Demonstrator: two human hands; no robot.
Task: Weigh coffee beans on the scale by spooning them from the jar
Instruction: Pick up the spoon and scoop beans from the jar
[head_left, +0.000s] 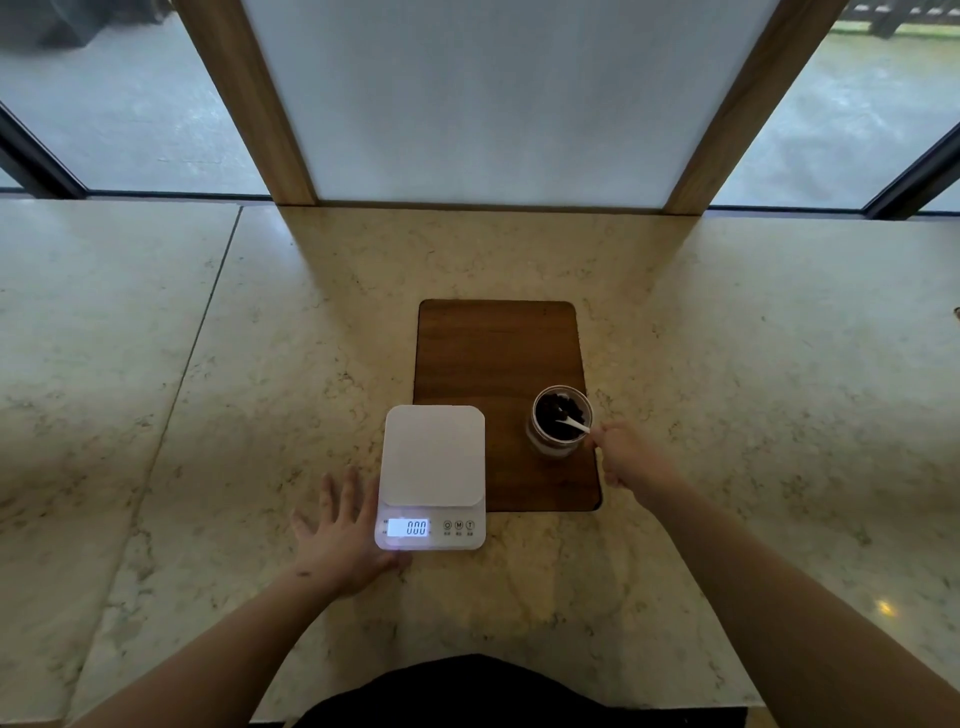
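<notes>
A white digital scale stands at the left front corner of a wooden board, its lit display reading 000 and its platform bare. An open glass jar of dark coffee beans stands on the board's right front part. A white spoon pokes into the beans, its handle leaning over the jar's right rim. My right hand pinches the spoon's handle end just right of the jar. My left hand lies flat on the counter, fingers spread, touching the scale's left front corner.
The brown wooden board lies on a pale marble counter. A white panel framed in wood rises at the counter's back edge, with windows on both sides. A seam runs through the counter on the left.
</notes>
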